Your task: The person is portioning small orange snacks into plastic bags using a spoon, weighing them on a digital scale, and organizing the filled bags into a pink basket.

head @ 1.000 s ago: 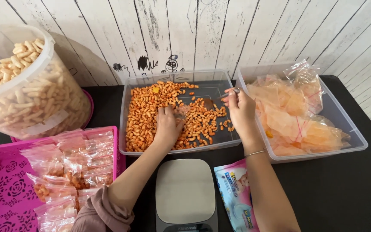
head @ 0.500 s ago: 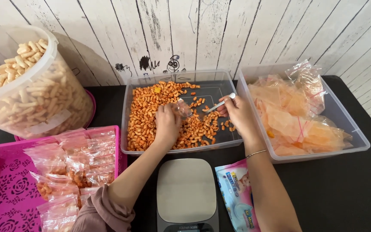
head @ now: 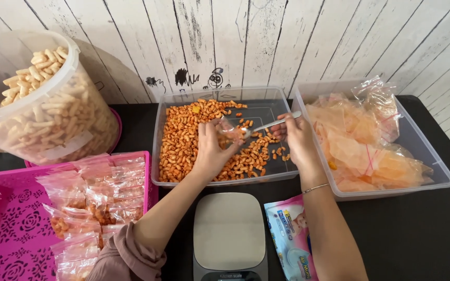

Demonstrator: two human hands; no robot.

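Both forearms reach forward from the bottom edge over the black table (head: pixel 417 234) and into the middle clear plastic tub (head: pixel 220 92). The left hand (head: pixel 210 148) rises from a dusty-pink sleeve (head: pixel 126 257), its wrist just above the tub's near rim. Its fingers are curled closed around a small clear plastic bag (head: pixel 226 129), pinching it at the mouth and holding it up above the orange snack pieces (head: pixel 183 138); a few pieces appear to sit inside the bag, though this is hard to tell. The right hand (head: pixel 298 140), with a thin bracelet (head: pixel 314 187) on the wrist, is turned toward the left. Its thumb and fingers are pinched shut on the handle of a metal spoon (head: pixel 267 125), which lies nearly level with its bowl pointing at the mouth of the bag, touching or almost touching it.

The snack pieces fill the left part of the tub and lie scattered across its near right part. To the right stands a second clear tub (head: pixel 444 171) heaped with empty plastic bags (head: pixel 360 145). At the left a pink perforated tray (head: pixel 6 229) holds filled bags (head: pixel 95 198), and behind it a large round tub holds pale puffed sticks (head: pixel 42 114). A kitchen scale (head: pixel 229 231) sits just before the middle tub, with a wet-wipe packet (head: pixel 292 234) beside it.
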